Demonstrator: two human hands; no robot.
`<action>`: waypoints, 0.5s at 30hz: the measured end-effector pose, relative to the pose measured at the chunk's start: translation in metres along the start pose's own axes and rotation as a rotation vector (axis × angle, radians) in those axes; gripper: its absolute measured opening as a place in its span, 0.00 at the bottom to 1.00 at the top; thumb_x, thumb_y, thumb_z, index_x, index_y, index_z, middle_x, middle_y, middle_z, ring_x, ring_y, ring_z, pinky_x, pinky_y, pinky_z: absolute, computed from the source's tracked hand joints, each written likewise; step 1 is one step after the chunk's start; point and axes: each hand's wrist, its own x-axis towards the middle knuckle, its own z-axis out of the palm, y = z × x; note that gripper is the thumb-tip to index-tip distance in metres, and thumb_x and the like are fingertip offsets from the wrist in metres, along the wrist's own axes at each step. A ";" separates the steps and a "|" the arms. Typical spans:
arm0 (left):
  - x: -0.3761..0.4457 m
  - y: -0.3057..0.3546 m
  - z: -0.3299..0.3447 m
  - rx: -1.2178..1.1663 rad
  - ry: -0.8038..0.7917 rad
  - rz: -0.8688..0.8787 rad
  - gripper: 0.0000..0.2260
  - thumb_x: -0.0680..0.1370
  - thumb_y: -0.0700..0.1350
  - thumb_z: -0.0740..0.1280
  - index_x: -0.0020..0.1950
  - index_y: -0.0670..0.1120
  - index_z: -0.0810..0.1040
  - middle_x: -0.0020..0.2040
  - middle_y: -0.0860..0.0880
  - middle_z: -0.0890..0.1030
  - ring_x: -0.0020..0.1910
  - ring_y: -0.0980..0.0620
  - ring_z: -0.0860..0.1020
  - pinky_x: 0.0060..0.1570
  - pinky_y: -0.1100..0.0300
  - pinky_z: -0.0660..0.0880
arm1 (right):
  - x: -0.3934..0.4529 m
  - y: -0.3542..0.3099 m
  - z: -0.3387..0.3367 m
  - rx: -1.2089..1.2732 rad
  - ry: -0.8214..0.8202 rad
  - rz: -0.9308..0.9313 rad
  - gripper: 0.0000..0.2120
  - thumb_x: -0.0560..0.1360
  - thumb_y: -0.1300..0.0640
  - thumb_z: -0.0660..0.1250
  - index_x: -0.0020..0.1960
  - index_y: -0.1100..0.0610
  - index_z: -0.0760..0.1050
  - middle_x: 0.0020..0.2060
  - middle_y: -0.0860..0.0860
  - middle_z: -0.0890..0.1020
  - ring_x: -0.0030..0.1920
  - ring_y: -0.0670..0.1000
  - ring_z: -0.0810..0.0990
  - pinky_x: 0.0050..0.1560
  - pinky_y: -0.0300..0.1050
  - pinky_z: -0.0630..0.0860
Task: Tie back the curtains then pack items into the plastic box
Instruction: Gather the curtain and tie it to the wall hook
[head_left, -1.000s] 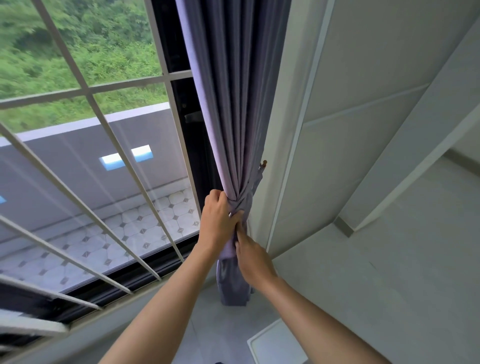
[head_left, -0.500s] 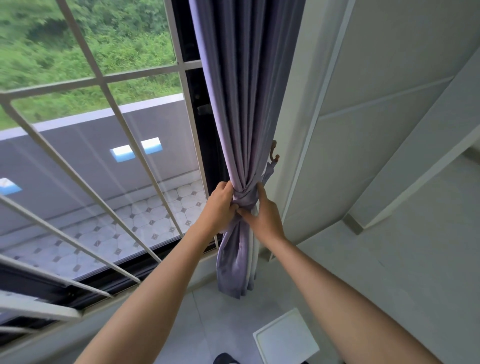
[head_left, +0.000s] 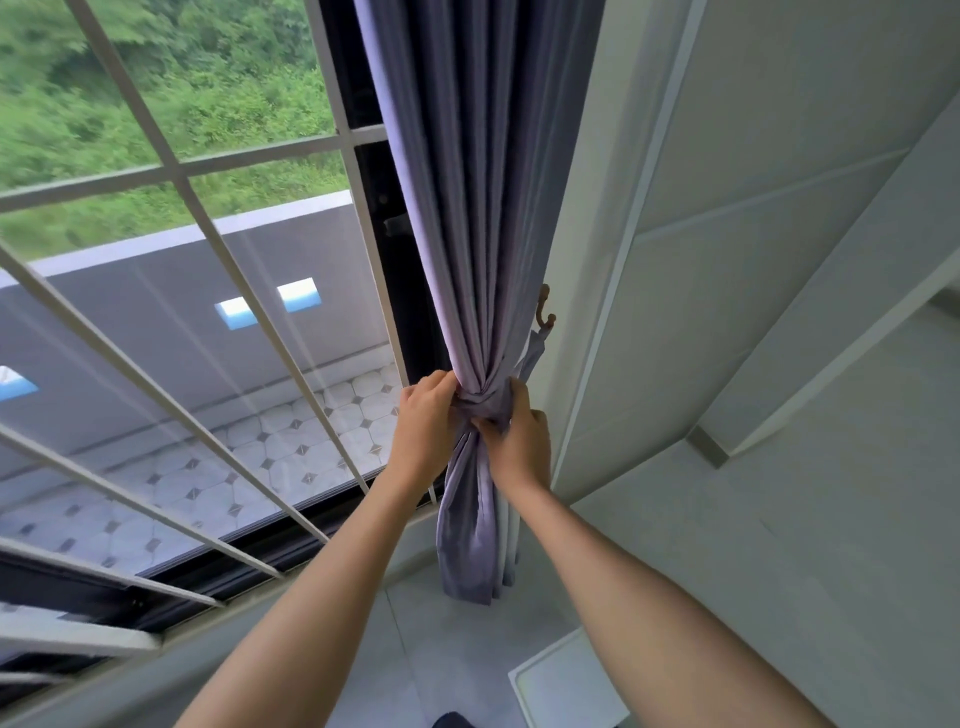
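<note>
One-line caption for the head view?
Both hands, left and right, grip the tieback around the gathered curtain.

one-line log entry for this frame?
step: tying back curtain | left hand: grips tieback | right hand: grips tieback | wall hook: tieback looped

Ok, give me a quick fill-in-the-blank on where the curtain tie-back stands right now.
1. Both hands grip the tie-back band wrapped around the gathered ____ curtain.
2. The band's strap runs up to a ____ on the wall.
3. The left hand is on the ____ side of the bundle; the right hand is opposite.

Missing words: purple; hook; window
</note>
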 end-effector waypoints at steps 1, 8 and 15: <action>0.000 0.002 0.001 0.066 0.043 -0.005 0.12 0.67 0.30 0.69 0.47 0.42 0.77 0.42 0.48 0.78 0.42 0.45 0.72 0.42 0.56 0.66 | 0.001 0.001 0.000 -0.014 0.001 -0.004 0.20 0.76 0.51 0.67 0.65 0.44 0.65 0.48 0.54 0.76 0.36 0.40 0.70 0.33 0.32 0.67; -0.011 0.013 0.014 -0.151 0.212 -0.441 0.07 0.77 0.43 0.67 0.42 0.43 0.72 0.38 0.50 0.76 0.34 0.50 0.73 0.32 0.60 0.67 | 0.002 0.010 -0.002 -0.006 0.023 -0.048 0.21 0.75 0.50 0.68 0.66 0.45 0.66 0.46 0.54 0.77 0.40 0.48 0.71 0.32 0.30 0.63; -0.029 0.020 0.033 -0.322 0.162 -0.330 0.10 0.79 0.39 0.64 0.38 0.45 0.78 0.28 0.55 0.70 0.31 0.58 0.66 0.34 0.65 0.62 | 0.002 0.012 -0.009 0.013 0.017 -0.042 0.19 0.73 0.46 0.69 0.61 0.43 0.67 0.40 0.50 0.78 0.42 0.50 0.76 0.33 0.34 0.68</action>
